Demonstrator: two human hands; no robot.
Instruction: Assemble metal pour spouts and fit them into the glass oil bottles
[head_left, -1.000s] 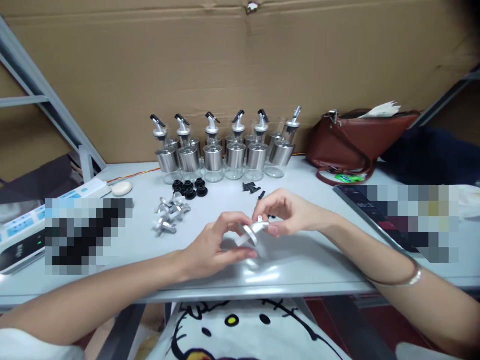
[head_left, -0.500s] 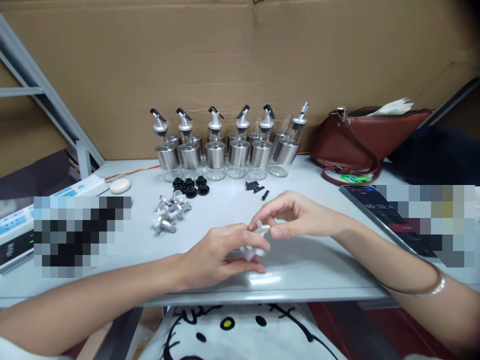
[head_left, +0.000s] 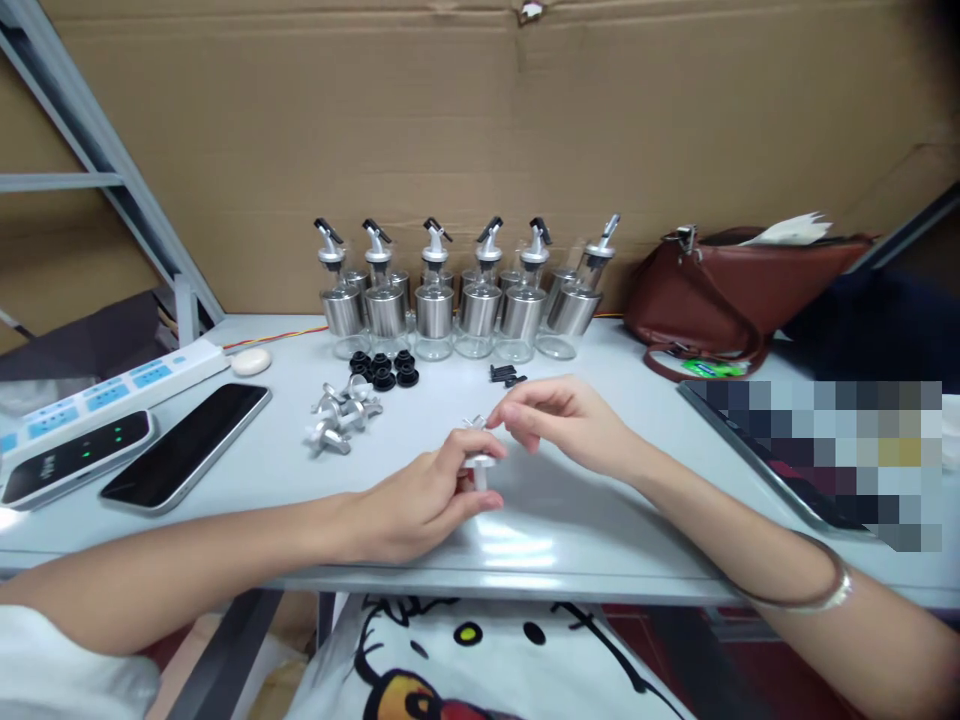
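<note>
My left hand [head_left: 420, 505] grips a silver pourer spout [head_left: 481, 474] between thumb and fingers, its disc and pale stem showing below the forefinger. Close by on the right, my right hand [head_left: 574, 425] is closed, with its fingertips at the upper end of that spout; whatever lies between them is hidden. Just beyond the right fingers lie small black levers [head_left: 504, 374]. A loose pile of silver pourer spouts [head_left: 346, 412] sits left of my hands, and several black stoppers [head_left: 384, 372] are grouped behind it.
Several glass-and-steel oil bottles [head_left: 433, 312] with pourers line the back. At left are a power strip [head_left: 124, 385], a phone [head_left: 187, 448] and a white oval object [head_left: 251, 361]. A brown handbag [head_left: 739, 290] and a partly blurred tablet-like device [head_left: 780, 460] are at right.
Both hands have shifted slightly left with the spout, which my left hand now holds more upright. The lone black lever near my right hand no longer shows. The view has moved a little.
</note>
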